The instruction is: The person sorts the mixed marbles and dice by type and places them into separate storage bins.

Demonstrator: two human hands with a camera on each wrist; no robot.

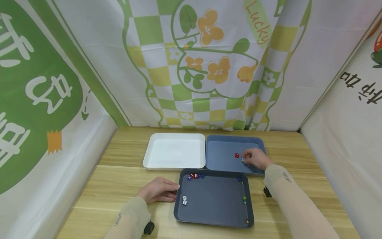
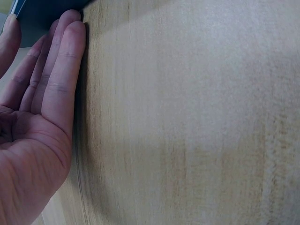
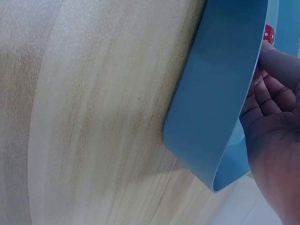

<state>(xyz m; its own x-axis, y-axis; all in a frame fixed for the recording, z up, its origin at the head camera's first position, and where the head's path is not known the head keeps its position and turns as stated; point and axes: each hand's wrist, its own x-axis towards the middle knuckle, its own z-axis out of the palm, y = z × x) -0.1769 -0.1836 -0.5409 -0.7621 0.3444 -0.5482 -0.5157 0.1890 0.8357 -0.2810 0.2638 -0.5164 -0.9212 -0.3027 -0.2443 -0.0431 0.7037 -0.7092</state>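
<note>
In the head view, my right hand (image 1: 256,158) reaches into the blue tray (image 1: 221,162) at the back right. Its fingertips pinch a small pale die with blue marks (image 1: 243,159), just beside a red die (image 1: 236,155). The right wrist view shows the red die (image 3: 268,33) past the tray's wall, but the pinched die is hidden there. My left hand (image 1: 159,191) touches the left side of the dark grey tray (image 1: 213,199), its fingers nearly straight; in the left wrist view its fingers (image 2: 63,70) lie along the wooden table.
Inside the grey tray, two white dice (image 1: 184,200) lie at left, red and blue dice (image 1: 195,176) at the back, and glass marbles (image 1: 244,199) along the right. A white tray (image 1: 174,152) stands at the back left. Printed curtains (image 1: 209,109) hang behind the table.
</note>
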